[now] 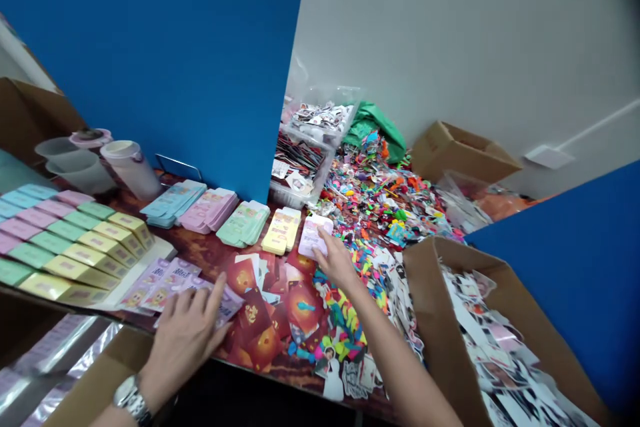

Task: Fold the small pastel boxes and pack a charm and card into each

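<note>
We can't read the print on the lilac card [314, 237] under the right hand [336, 260]; the left hand [187, 337] hides part of the packets [227, 303]. The heap's [370, 193] scraps are too small to tell apart, and the frame's edge cuts off the box [425, 307].

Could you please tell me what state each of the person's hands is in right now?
Left hand: open, resting on lilac packets.
Right hand: open, fingertips on a pale lilac card.

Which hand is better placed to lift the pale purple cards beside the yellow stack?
Right, I think: the right hand already touches the pale purple cards, while the left hand, with the wristwatch, rests farther away on the purple packets.
</note>
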`<state>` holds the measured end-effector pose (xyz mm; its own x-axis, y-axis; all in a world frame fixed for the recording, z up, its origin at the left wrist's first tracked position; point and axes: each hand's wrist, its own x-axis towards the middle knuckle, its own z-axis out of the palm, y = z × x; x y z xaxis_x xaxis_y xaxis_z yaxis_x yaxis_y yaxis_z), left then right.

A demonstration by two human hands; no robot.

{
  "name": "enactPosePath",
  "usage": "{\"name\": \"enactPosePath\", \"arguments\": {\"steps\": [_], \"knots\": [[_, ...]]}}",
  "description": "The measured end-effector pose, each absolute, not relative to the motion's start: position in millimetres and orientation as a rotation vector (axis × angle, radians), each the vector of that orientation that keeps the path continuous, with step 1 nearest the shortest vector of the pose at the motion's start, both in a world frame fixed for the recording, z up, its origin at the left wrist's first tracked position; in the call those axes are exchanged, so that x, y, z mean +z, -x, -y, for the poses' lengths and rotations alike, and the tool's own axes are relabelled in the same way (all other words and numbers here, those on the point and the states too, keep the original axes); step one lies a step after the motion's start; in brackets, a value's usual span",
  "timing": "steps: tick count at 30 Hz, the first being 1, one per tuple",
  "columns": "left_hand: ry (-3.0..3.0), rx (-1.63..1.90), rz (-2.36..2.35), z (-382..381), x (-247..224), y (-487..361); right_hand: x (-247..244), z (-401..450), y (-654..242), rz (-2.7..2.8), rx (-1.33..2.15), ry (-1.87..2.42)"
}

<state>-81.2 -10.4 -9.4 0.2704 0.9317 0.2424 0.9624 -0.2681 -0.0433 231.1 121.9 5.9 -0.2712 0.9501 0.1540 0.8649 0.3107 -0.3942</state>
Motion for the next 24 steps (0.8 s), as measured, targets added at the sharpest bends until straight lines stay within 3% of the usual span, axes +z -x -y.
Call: {"name": "enactPosePath", "arguments": {"steps": [5,11,18,21,24], "knots": [[2.250,-0.222,1.759,-5,-23,97,-5,-194,-257,2.499,0.327,1.699],[2.263,-0.410,1.707,-22,-19,84,-10,-201,-252,2.529,0.250,1.784],[2.620,-1.044,1.602,-51,2,1,28,-156,-233,2.241,-0.051,1.848],[2.698,-1.230,1.758,-59,7,-36,51,-110,-217,2.123,-0.088,1.572],[2.696,-1.343,1.803,-60,6,-55,68,-66,-200,2.027,0.093,1.351]]}}
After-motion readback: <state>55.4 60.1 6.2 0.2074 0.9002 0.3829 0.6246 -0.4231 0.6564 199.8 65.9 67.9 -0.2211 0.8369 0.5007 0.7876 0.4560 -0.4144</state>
